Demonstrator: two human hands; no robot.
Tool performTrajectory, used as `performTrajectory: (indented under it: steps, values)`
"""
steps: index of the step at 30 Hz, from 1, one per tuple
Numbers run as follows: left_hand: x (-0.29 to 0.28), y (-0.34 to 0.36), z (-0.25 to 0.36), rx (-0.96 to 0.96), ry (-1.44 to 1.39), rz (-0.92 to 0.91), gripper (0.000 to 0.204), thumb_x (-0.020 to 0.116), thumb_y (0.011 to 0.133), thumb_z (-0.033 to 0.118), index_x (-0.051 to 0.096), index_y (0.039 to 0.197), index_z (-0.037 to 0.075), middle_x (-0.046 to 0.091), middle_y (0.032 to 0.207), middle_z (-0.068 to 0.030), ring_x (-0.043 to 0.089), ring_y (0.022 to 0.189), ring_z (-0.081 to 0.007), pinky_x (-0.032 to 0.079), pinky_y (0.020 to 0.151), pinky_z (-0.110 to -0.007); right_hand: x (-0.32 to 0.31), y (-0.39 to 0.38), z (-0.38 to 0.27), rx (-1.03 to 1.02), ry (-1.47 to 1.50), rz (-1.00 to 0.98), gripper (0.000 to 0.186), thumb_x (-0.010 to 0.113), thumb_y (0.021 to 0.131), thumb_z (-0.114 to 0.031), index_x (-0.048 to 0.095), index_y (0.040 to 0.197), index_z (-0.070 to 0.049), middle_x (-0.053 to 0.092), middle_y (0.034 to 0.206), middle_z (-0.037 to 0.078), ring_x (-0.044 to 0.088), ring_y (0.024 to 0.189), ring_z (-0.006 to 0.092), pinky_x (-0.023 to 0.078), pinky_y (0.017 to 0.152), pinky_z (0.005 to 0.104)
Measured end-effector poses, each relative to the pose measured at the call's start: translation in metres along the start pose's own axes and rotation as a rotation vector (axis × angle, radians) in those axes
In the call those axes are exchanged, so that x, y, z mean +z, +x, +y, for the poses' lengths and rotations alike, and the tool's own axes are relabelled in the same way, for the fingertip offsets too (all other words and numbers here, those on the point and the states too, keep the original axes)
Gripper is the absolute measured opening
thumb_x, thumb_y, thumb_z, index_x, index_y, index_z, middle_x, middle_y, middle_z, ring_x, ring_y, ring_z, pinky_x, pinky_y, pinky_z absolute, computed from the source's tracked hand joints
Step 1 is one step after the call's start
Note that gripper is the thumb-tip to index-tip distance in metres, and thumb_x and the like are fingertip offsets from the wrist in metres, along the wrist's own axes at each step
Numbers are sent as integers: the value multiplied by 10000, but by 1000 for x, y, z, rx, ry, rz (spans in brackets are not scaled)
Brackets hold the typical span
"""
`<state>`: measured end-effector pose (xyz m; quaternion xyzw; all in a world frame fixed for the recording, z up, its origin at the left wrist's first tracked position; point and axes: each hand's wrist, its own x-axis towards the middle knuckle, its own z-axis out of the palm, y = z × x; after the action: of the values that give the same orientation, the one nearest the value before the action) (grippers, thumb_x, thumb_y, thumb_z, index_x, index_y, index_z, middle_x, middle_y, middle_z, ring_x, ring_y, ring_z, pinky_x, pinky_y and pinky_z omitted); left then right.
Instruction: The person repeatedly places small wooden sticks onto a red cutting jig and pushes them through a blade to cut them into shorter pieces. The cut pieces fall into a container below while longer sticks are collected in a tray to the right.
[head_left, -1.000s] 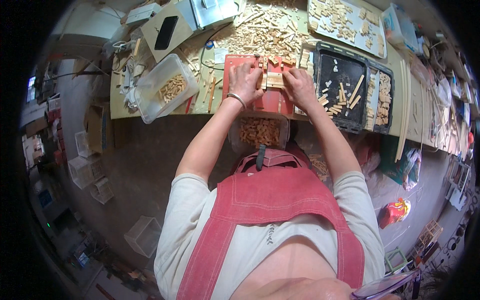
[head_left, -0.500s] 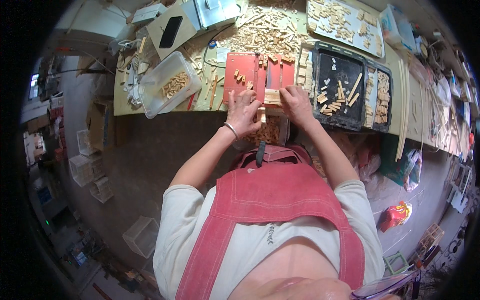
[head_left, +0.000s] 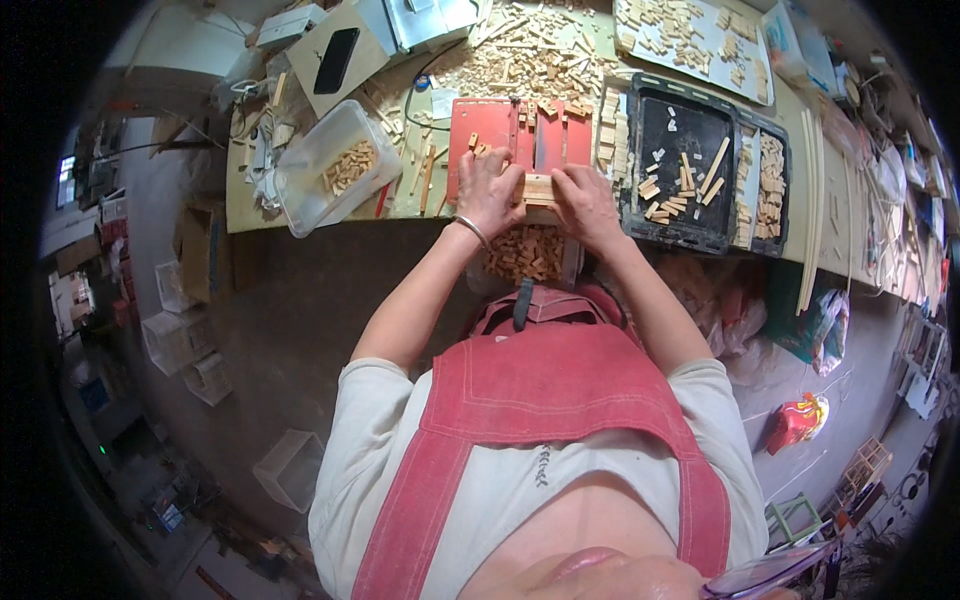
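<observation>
Between my hands, at the near edge of a red flat-topped work plate [head_left: 465, 125], lies a light wooden block [head_left: 538, 188]. My left hand [head_left: 488, 195] has its fingers closed around the block's left end, and a bracelet circles that wrist. At the other end my right hand [head_left: 590, 205] grips the block with thumb and fingers. A dark slot [head_left: 540, 145] runs through the red plate beyond the block. Small wooden pieces [head_left: 550, 108] lie along the plate's far edge, and a few more sit beside my left fingers. Below the plate, a bin [head_left: 524, 252] holds many small wooden pieces.
A clear plastic box [head_left: 300, 195] with wooden pieces stands left. Right of the plate are stacked wooden strips [head_left: 612, 135] and a black tray [head_left: 690, 225] of loose sticks. A wood pile [head_left: 530, 60] covers the back; a phone [head_left: 337, 60] lies on a board.
My left hand has moved from a small wooden piece at the plate's near edge onto the block's left end. That small piece no longer shows there. My right hand stays on the block.
</observation>
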<state>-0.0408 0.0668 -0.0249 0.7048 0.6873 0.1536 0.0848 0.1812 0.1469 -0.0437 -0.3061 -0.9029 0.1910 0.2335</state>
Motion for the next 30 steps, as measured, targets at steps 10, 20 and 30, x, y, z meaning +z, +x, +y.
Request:
performTrajectory:
  steps: [10, 20, 30]
  values:
    - [3, 3, -7, 29, 0, -14, 613, 959, 655, 296, 681, 1185, 164, 540, 1368, -90, 528, 1354, -304, 285, 1208, -577, -4, 0, 7, 3, -37, -54, 457, 786, 868, -109, 697, 1313, -54, 668, 1240, 121, 637, 1180, 334, 497, 1000, 474]
    - [-2, 12, -6, 26, -40, 49, 477, 882, 688, 212, 698, 1125, 167, 574, 1290, -82, 562, 1269, -297, 338, 1159, -539, -5, 9, 8, -26, -85, -16, 403, 751, 878, -119, 686, 1264, -27, 676, 1181, 118, 642, 1127, 319, 487, 966, 456]
    - [3, 31, -18, 15, -13, 44, 500, 886, 695, 275, 695, 1145, 174, 572, 1330, -96, 553, 1314, -306, 321, 1195, -568, -1, 25, 23, -3, -81, -27, 477, 802, 859, -137, 697, 1315, -48, 674, 1243, 124, 641, 1170, 338, 517, 980, 470]
